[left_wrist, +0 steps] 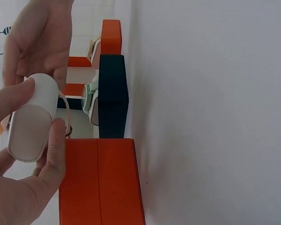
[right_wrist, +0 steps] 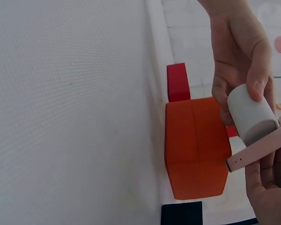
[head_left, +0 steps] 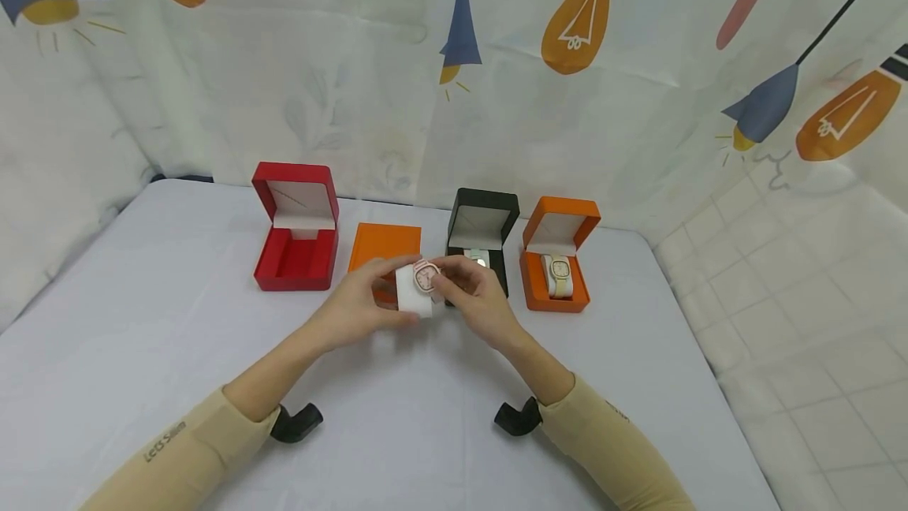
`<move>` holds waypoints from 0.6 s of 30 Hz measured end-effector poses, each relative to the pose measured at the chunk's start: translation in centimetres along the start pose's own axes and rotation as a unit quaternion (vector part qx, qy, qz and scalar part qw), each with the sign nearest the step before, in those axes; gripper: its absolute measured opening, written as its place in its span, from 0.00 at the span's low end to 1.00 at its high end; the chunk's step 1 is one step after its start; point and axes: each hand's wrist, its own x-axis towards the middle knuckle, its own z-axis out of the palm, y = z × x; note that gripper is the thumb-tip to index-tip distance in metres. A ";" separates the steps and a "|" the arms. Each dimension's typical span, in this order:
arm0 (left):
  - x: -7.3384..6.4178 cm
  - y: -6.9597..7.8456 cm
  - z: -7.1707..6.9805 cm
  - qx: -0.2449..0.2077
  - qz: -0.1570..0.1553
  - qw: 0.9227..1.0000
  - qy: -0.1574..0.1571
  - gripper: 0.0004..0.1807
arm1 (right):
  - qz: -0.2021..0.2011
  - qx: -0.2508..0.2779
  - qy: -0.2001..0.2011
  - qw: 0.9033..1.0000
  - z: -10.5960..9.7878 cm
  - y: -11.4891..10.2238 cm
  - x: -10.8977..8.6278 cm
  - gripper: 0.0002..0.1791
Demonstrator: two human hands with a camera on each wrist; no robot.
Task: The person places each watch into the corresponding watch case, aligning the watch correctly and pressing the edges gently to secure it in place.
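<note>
A white watch cushion [head_left: 411, 294] is held up over the table by my left hand [head_left: 358, 306], thumb and fingers gripping its sides. My right hand [head_left: 485, 306] pinches a watch [head_left: 426, 277] with a pink strap at the cushion's right end. In the right wrist view the pink strap [right_wrist: 257, 149] stretches out unbuckled beside the end of the cushion [right_wrist: 250, 112]. From the left wrist, the cushion's flat oval end [left_wrist: 30, 133] faces the camera. A shut orange box [head_left: 386, 239] stands just behind my left hand.
At the back left stands a lidded red box [head_left: 294, 259], its lid up. To the right, a dark green box [head_left: 488, 203] holds a mint watch [head_left: 479, 257], and an orange box [head_left: 556, 304] holds a cream watch [head_left: 560, 276] on a cushion. A patterned curtain [head_left: 319, 61] hangs behind.
</note>
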 end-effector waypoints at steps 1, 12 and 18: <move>0.0 0.0 -0.1 -0.003 -0.003 1.000 -0.001 0.43 | -0.002 -0.001 -0.002 1.000 0.0 0.0 0.0 0.16; 0.2 -0.2 -1.1 -0.041 -0.057 0.998 0.001 0.45 | -0.062 -0.043 -0.062 0.995 -0.7 0.5 -0.3 0.22; 0.4 -0.2 -1.3 -0.067 -0.062 0.996 -0.004 0.44 | -0.099 -0.070 -0.039 0.992 -0.3 0.8 -0.3 0.24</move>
